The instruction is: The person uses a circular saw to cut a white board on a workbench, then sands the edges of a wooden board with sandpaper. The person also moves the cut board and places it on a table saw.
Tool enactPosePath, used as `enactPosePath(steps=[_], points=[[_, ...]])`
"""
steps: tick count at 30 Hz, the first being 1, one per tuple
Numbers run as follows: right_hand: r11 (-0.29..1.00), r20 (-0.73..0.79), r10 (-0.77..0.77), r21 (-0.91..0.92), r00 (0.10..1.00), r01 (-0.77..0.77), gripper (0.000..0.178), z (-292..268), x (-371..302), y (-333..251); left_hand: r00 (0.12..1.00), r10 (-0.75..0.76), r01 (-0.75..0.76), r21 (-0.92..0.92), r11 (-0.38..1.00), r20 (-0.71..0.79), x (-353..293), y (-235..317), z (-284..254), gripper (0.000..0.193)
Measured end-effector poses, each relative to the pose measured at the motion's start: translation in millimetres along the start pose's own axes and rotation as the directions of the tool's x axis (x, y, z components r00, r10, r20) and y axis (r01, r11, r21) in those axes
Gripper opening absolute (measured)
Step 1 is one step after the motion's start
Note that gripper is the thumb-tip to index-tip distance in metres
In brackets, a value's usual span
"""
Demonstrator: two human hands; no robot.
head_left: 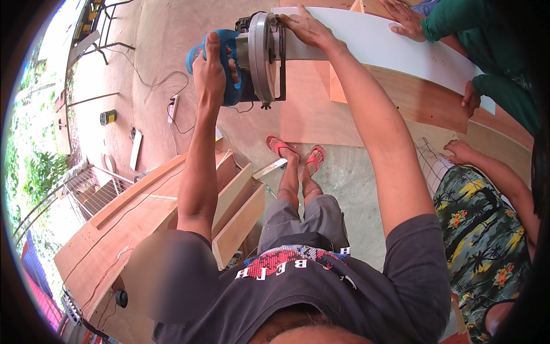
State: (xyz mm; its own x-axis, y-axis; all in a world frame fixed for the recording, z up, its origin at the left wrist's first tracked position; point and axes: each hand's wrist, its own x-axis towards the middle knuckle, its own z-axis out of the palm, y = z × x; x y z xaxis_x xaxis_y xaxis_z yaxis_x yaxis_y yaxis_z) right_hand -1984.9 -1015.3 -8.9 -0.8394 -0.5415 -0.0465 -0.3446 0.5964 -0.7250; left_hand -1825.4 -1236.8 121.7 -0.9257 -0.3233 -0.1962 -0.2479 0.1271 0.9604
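Note:
A circular saw with a blue handle and a grey blade guard stands at the end of a long white board. My left hand is closed around the blue handle, its thumb along the top. Stretched forward, my right hand lies on the white board beside the saw's base plate, fingers extended and apart. The fingertips are close to the plate; whether they press on it I cannot tell. The saw's blade is hidden by its guard.
A co-worker in green sleeves has one hand on the board and another at its near edge. Another person's hand is at right. Plywood lies under the board. Wooden cabinet parts and a power cord are at left.

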Motion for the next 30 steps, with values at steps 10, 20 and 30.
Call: enactPosePath(steps=[10, 20, 30], points=[[0.989, 0.040, 0.088, 0.112, 0.995, -0.092, 0.066, -10.6, -1.4, -14.0, 1.000, -0.003, 0.003, 0.003, 1.000, -0.017, 3.5, -0.8, -2.0, 0.072], [0.974, -0.091, 0.194, -0.098, 0.977, -0.202, 0.090, 9.7, 3.5, 11.5, 1.000, 0.012, -0.012, 0.016, 1.000, -0.020, 5.8, 1.9, 0.9, 0.074], [0.971, -0.086, 0.192, -0.126, 0.978, -0.202, 0.091, 9.1, 7.3, 13.8, 1.000, -0.004, 0.004, 0.007, 1.000, -0.025, 6.7, 8.3, 3.0, 0.073]])
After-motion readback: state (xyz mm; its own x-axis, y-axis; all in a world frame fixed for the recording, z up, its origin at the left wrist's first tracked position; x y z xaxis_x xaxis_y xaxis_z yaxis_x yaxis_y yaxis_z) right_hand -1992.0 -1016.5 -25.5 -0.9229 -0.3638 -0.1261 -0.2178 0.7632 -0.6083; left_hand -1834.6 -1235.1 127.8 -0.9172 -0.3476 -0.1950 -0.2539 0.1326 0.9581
